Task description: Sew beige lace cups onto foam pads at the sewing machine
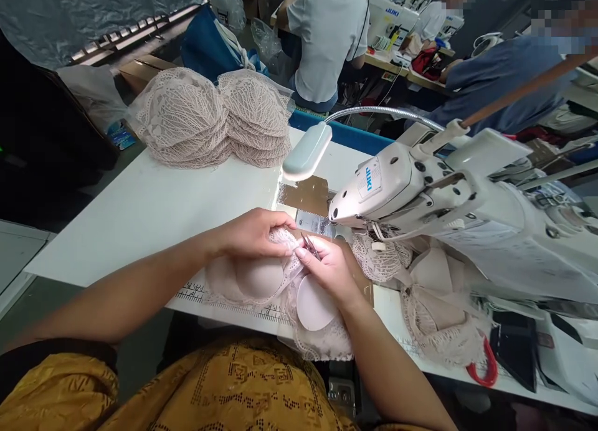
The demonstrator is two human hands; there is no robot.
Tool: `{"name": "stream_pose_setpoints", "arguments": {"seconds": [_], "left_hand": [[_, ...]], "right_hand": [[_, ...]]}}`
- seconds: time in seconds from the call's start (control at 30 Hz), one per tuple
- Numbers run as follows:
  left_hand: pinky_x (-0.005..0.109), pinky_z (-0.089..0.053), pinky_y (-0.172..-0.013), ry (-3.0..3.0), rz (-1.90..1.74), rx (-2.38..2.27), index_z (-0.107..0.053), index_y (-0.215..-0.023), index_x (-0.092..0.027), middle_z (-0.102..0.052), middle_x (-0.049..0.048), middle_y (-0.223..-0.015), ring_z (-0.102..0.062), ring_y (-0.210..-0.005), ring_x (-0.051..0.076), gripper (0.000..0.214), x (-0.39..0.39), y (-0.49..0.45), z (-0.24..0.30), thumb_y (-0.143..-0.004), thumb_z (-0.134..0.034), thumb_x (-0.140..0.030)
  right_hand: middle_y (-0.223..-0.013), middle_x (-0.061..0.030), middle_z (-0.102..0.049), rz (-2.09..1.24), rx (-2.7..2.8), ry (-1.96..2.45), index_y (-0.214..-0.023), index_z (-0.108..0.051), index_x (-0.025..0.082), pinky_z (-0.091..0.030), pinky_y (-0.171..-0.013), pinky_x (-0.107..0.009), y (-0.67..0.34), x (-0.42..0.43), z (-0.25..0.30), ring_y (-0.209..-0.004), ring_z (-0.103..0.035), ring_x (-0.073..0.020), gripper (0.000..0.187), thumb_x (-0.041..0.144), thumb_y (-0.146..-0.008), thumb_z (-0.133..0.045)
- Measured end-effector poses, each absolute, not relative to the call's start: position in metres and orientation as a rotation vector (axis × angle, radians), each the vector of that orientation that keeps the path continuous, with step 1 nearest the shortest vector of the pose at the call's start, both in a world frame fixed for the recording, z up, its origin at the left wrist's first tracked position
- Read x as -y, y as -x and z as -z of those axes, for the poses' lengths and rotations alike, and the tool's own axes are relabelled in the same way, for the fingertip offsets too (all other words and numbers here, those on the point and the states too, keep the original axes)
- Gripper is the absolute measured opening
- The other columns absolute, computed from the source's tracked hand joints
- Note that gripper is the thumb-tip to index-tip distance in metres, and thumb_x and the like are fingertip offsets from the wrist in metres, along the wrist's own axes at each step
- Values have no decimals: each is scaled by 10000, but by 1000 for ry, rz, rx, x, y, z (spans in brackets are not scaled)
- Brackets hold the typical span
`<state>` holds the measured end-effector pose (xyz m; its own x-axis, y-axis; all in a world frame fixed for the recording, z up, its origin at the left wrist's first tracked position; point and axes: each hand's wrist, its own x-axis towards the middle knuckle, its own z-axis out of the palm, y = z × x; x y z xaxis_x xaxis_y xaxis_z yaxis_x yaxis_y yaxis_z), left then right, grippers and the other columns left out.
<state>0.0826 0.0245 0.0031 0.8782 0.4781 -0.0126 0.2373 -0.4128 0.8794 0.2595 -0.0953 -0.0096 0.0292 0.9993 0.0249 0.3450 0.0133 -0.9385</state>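
Observation:
A pale lace bra (pixel 259 278) with smooth moulded cups lies at the table's front edge, partly hanging over it. My left hand (pixel 252 233) is closed on the lace near the bra's middle, thumb and fingers pinching it. Close beside it, my right hand (pixel 327 266) grips a small pair of metal thread snips (pixel 310 245), their blades pointing up and left beside the pinched lace. The fingers of my right hand also meet the lace edge. Just beyond both hands is the head of a white sewing machine (pixel 374 185).
A stack of lace bra pieces (pixel 187 119) sits at the back left. A lamp (pixel 308 151) hangs over the needle area. More lace bras (pixel 434 306), red-handled scissors (pixel 486 365) and a dark phone-like slab (pixel 514 350) lie at right. Co-workers sit beyond the table.

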Motion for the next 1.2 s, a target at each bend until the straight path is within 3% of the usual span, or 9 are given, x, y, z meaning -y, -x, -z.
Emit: {"name": "stream_pose_setpoints", "arguments": {"seconds": [0.2,0.33,0.57,0.9,1.0,1.13,1.2], "left_hand": [[229,-422,-665,-1700,-159,-502,-675,-815,-136,-663,12,-792,-593,-743,143,225,-26,-88,6,-771,-692,-356],[243,-441,-683,-1555,-78,-477,-693,-802,-129,-682,31,-773,-607,-741,153,199,-25,-87,3,-781,-684,-326],[251,-430,-699,-1548,-102,-506,-737,-882,-135,-691,35,-810,-601,-764,160,251,-26,-88,9,-787,-690,-362],[207,-298,-554,-1572,-112,-488,-650,-693,-122,-530,-30,-623,-457,-601,90,261,-22,-90,10,-782,-697,-362],[214,-360,-601,-1574,-117,-476,-689,-764,-126,-605,-2,-703,-521,-660,112,240,-20,-92,11,-788,-696,-365],[245,-422,-693,-1607,-107,-404,-695,-839,-127,-652,33,-812,-577,-764,151,249,-24,-91,14,-824,-646,-371],[245,-428,-705,-1636,-13,-361,-673,-923,-140,-654,38,-885,-583,-810,162,254,-32,-85,14,-805,-664,-365]], "right_hand": [[-936,-39,-682,-996,1360,1467,-969,-651,214,-505,-773,-323,-264,98,16,-855,-623,-187,199,376,-856,-627],[-828,-22,-641,-1078,1285,1421,-1129,-617,209,-503,-684,-305,-274,103,20,-713,-591,-150,348,468,-930,-496],[-877,-26,-661,-1048,1417,1474,-1080,-665,210,-498,-705,-308,-274,102,13,-757,-590,-159,273,372,-865,-618],[-902,-18,-685,-889,1500,1453,-964,-677,229,-490,-753,-314,-264,100,13,-830,-618,-168,132,309,-891,-602],[-873,-21,-676,-886,1387,1464,-921,-670,223,-498,-731,-312,-263,100,16,-801,-618,-168,141,341,-886,-600],[-856,-15,-656,-1115,1232,1439,-1089,-613,226,-512,-674,-303,-260,96,20,-761,-616,-171,325,384,-812,-680],[-822,-12,-644,-1161,1284,1480,-1038,-634,214,-503,-668,-299,-261,95,18,-753,-601,-171,300,370,-790,-700]]}}
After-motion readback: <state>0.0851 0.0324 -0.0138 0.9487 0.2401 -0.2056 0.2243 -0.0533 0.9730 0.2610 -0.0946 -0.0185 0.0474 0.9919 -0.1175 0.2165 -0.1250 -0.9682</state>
